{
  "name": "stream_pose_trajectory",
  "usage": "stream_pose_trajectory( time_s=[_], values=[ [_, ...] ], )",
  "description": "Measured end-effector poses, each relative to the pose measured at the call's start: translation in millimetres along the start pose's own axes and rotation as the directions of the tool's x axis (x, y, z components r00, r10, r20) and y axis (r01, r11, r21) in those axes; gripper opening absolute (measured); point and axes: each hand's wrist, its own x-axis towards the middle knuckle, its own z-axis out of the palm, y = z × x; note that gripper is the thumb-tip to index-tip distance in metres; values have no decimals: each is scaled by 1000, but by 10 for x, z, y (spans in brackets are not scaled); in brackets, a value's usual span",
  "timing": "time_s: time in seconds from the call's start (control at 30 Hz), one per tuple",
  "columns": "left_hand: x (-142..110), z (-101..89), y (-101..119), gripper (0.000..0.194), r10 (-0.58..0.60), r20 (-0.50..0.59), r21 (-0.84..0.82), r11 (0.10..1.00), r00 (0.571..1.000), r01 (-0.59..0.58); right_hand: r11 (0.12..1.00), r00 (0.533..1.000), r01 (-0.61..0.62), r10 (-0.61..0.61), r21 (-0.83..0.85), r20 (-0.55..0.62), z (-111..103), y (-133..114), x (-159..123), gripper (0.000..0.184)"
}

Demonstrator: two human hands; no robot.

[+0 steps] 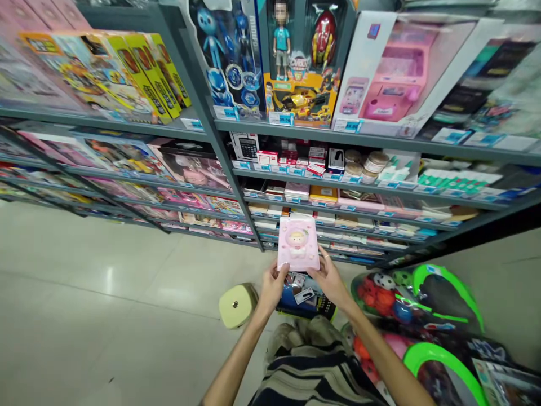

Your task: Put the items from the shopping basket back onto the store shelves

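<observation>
I hold a flat pink packet (297, 243) with a cartoon figure on its front, upright before the lower shelves. My left hand (273, 286) grips its bottom left corner, fingers closed on the edge. My right hand (330, 278) grips its bottom right edge, thumb on the front. Under both hands lies a dark package with small cards (301, 298) on my lap or on the floor; I cannot tell which.
Grey shelving (380, 140) with toy boxes above and stationery below fills the view ahead. A pale green stool (237, 305) stands on the tiled floor at my left. Net bags of balls and green-rimmed toys (422, 304) lie at my right.
</observation>
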Motion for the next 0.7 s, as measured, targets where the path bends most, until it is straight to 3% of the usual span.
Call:
stream_pose_trajectory(
  time_s=[0.07,0.13,0.3,0.4,0.57,0.7],
  values=[
    [135,-23,-68,66,28,-17,22,999,999,-27,1000,1000,3,-3,13,-14,-25,99,134,104],
    [362,-61,-115,64,81,40,93,992,996,-84,999,1000,12,-11,31,-25,-77,170,336,103],
    [1326,-105,-115,56,270,155,359,880,950,-309,997,997,39,-35,61,-65,-237,193,1157,116],
    [1919,-74,-101,60,337,165,398,837,927,-375,995,990,81,-75,52,-116,-289,193,1684,121],
    [2618,-103,-117,63,384,161,418,808,909,-416,990,984,144,-142,13,-108,-350,265,2357,123],
    [3164,-159,-77,57,495,198,532,670,846,-517,952,961,258,-271,-164,-60,-459,291,2897,116]
  ],
)
